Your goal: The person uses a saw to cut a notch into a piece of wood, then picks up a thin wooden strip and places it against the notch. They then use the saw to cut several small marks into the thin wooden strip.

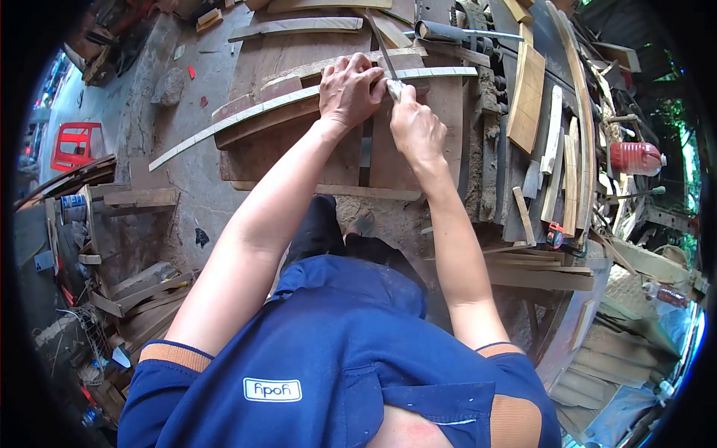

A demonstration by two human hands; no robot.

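Observation:
My right hand is closed round the handle of a narrow handsaw, whose long thin blade points away from me across a pale, slim wooden strip. Evenly spaced dark lines run across the strip, which bends slightly along its length. Just left of the blade, my left hand presses down on the strip with bent fingers, its thumb side close to the saw handle. Beneath the strip is a curved wooden piece, lying on a low bench of wide boards.
More curved wood pieces lie at the bench's far side. To the right are planks, a red tape measure and a bottle of red liquid. A red plastic chair stands far left; scrap wood is piled nearer.

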